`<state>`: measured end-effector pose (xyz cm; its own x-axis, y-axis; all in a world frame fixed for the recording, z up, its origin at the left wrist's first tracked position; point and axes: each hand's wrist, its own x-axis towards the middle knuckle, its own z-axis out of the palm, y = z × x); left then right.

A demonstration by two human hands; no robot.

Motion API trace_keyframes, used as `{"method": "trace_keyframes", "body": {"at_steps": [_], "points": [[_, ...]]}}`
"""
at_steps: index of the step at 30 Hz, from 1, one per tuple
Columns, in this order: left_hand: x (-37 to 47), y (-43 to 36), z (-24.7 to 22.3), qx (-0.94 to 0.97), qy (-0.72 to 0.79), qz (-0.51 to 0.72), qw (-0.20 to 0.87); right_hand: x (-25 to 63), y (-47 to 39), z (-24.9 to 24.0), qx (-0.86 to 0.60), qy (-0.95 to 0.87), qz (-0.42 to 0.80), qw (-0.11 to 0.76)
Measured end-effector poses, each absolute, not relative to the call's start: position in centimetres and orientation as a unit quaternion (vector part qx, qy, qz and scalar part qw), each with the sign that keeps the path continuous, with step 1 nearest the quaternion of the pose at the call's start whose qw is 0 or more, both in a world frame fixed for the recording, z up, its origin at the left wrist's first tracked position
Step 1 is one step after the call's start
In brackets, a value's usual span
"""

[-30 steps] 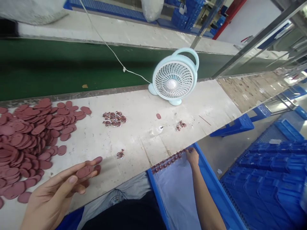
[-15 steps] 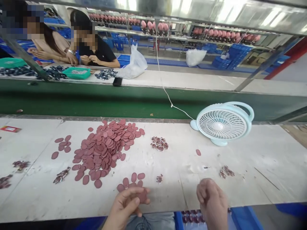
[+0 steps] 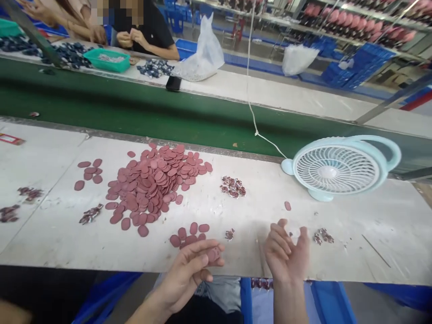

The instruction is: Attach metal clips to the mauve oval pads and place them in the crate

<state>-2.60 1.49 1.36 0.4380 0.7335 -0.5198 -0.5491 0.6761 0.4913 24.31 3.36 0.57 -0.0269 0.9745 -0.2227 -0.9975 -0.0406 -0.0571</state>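
My left hand (image 3: 191,272) is closed, with a dark red oval disc (image 3: 213,254) pinched between thumb and fingers. It is over the table's near edge, just in front of a small group of the same discs (image 3: 193,228). My right hand (image 3: 286,254) is raised over the table to the right, thumb and fingers apart, with nothing visible in it. Further left lies a large heap of dark red oval discs (image 3: 151,184). Between the hands, slightly beyond them, is a little cluster of shiny brown-red pieces (image 3: 229,234).
A light blue fan (image 3: 337,168) stands at the back right, its white cord (image 3: 251,112) running upward. More shiny pieces lie in clusters (image 3: 233,186) on the white table. Below the near edge is a blue crate (image 3: 332,299). Two people work across the green belt (image 3: 135,108).
My right hand has gone from a closed fist to spread fingers. The left still pinches the disc. The view has tilted, so the bench sits at a slant.
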Motion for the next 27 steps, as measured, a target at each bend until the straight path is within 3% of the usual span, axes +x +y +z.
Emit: {"method": "trace_keyframes", "body": {"at_steps": [4, 6, 10, 18, 27], "points": [[-1.9, 1.3, 1.5, 0.108, 0.320, 0.384, 0.859, 19.7, 1.0, 3.7, -0.372, -0.081, 0.650, 0.658], [-1.5, 1.1, 1.5, 0.097, 0.308, 0.385, 0.865, 17.8, 0.3, 4.5, -0.434, -0.130, 0.637, 0.624], [-1.1, 0.9, 1.2, 0.124, 0.320, 0.381, 0.859, 16.0, -0.2, 4.7, -0.455, -0.173, 0.640, 0.594], [-0.6, 1.4, 1.6, 0.151, 0.382, 0.362, 0.837, 16.0, -1.2, 4.0, -0.508, -0.236, 0.549, 0.621], [0.0, 0.7, 1.8, 0.145, 0.395, 0.394, 0.817, 13.4, -1.3, 4.6, -0.574, -0.292, 0.371, 0.668]]}}
